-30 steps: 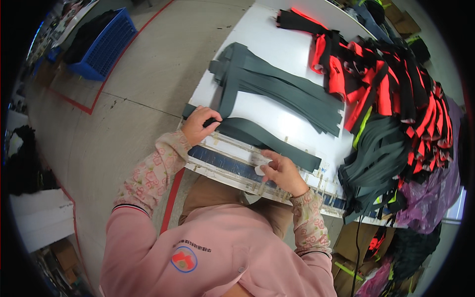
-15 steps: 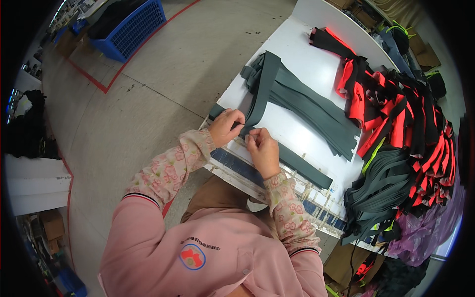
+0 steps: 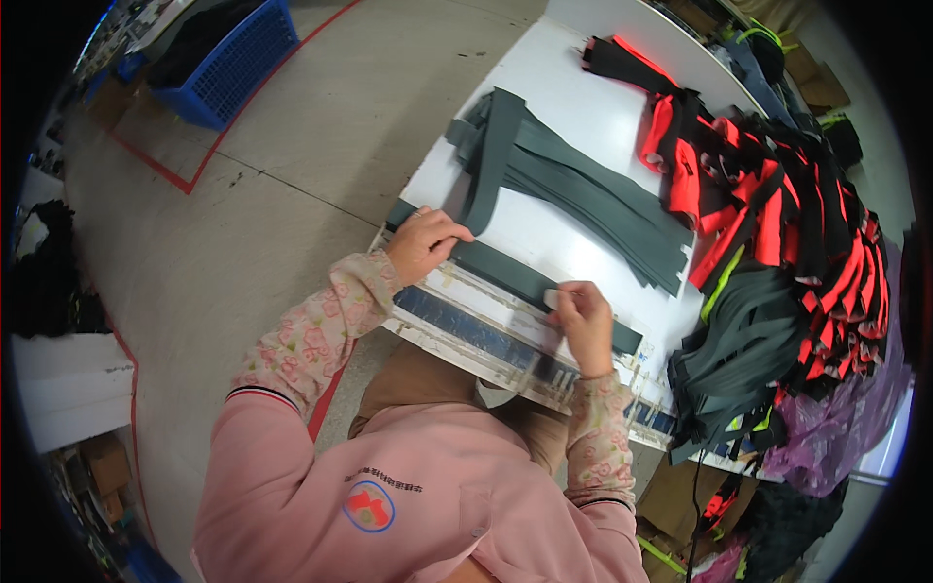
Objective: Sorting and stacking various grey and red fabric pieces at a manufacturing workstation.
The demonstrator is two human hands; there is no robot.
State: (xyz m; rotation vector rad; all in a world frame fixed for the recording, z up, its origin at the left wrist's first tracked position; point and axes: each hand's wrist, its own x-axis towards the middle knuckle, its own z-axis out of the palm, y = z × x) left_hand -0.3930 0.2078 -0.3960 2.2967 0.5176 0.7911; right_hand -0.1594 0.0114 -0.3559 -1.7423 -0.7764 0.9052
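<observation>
A long, flat dark green fabric strip lies along the near edge of the white worktop. At the strip's left part is my left hand, its fingers pressed down on it and partly hiding it. My right hand is over the strip's right part, thumb and fingers closed in a pinch on a small white flat piece, whose kind I cannot make out. Just beyond lies a fanned stack of similar dark green strips, with one strip crossing its left end.
Black and bright red fabric pieces heap along the worktop's right side. Nearer, a bundle of dark green strips droops beside a purple plastic bag. A raised white panel borders the far side. A blue crate stands on the floor.
My hands have moved apart: the right went right along the strip and the left shifted slightly left. The strip between them now shows, and so does the white piece in my right hand.
</observation>
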